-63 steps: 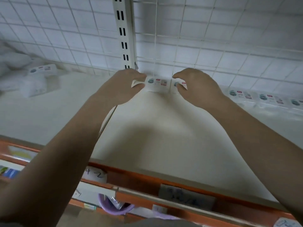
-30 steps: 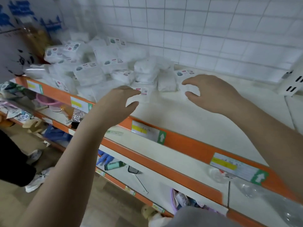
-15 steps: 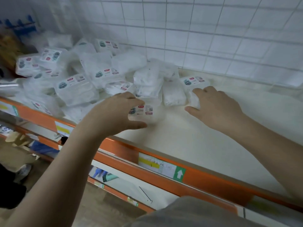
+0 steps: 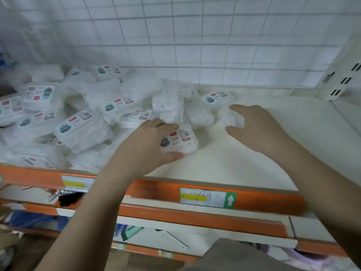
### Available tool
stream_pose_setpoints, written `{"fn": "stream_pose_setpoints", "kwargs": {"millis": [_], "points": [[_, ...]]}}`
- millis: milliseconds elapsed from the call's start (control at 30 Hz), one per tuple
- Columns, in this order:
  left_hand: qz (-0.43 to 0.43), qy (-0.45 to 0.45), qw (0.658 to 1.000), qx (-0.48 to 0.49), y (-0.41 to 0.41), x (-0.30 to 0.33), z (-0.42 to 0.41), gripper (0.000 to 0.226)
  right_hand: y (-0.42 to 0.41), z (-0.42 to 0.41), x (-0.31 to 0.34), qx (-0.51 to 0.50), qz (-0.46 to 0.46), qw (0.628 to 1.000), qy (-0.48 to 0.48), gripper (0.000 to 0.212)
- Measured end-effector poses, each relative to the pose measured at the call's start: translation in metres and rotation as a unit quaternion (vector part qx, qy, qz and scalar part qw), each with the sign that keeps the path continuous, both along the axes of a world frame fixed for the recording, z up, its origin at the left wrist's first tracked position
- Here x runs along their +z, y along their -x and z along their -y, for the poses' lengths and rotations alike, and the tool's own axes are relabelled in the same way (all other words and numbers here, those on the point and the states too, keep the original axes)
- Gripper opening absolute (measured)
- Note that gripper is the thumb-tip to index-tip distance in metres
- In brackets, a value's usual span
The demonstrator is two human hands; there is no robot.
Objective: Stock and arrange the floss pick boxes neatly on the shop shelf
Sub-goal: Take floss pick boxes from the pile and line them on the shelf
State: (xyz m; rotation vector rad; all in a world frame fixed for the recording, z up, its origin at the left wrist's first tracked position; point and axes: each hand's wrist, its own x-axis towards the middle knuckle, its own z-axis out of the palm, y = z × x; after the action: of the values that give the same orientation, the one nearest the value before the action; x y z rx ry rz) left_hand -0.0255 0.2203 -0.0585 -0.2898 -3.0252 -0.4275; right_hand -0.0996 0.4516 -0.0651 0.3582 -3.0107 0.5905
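From the head view: a moment ago both hands were only reaching. Now the left hand [image 4: 145,145] has curled its fingers around one floss pick box [image 4: 178,138] at the pile's [image 4: 78,118] edge. The right hand [image 4: 254,128] cups another box [image 4: 231,118]. Next comes lining them up, I think.

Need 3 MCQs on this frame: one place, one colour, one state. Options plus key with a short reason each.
1. The heap of floss pick boxes lies where on the shelf?
A right end
B left part
C front lip only

2. The shelf's front edge strip is:
A orange
B green
C black

3. The left hand is:
A hanging idle
B gripping a labelled box
C pressing the wire grid

Key: 1 B, the heap fills the left part. 2 A, the strip is orange. 3 B, its fingers and thumb curl round the box.
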Motion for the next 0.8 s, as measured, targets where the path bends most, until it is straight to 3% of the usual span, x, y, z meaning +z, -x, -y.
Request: {"fn": "stream_pose_setpoints", "kwargs": {"millis": [300,800], "points": [[-0.029,-0.059,0.988,-0.137,-0.008,0.009,-0.03,0.064,-0.104,-0.028,0.011,-0.144,-0.161,0.971,0.107,0.048],[-0.029,-0.098,0.92,-0.379,-0.063,0.008,-0.25,0.066,-0.282,-0.206,-0.003,-0.334,-0.195,0.921,0.055,0.052]]}}
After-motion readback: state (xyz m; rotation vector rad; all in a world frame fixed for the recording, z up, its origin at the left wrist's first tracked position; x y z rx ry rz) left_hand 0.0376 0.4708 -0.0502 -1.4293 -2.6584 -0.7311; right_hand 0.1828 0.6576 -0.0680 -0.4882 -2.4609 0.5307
